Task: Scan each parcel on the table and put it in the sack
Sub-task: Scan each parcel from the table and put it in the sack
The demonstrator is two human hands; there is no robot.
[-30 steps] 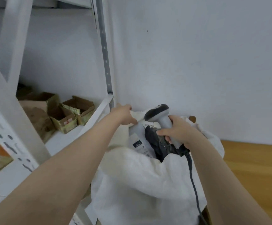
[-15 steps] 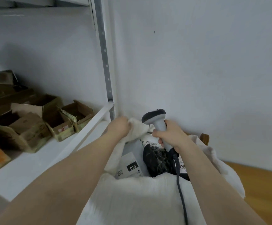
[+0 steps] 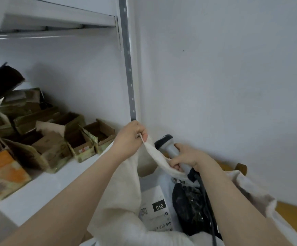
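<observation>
1. The sack (image 3: pixel 119 192), of white cloth, stands open below the person, just beside the white shelf (image 3: pixel 43 189).
2. Two parcels lie inside it: a white parcel (image 3: pixel 154 219) with a label reading "010", and a black parcel (image 3: pixel 186 210) touching it on the right.
3. The left hand (image 3: pixel 130 139) has its grip clenched on the sack's rim, pinching the cloth and holding it raised at the far side of the mouth.
4. From there the rim stretches as a taut band to the right hand (image 3: pixel 188 157), where it passes under the fingers.
5. The right hand's grip is curled round the handle of the scanner (image 3: pixel 163 141), whose dark head points up and away.
6. The scanner's black cable (image 3: pixel 208 210) hangs across the sack's mouth, over the black parcel.
7. Open cardboard boxes (image 3: pixel 55 150) crowd the shelf, with an orange box (image 3: pixel 4 171) nearest.
8. A perforated metal post (image 3: pixel 129 68) rises behind the left hand, against the pale wall (image 3: pixel 224 86).
9. Wooden floor (image 3: pixel 293 215) shows at the right.
</observation>
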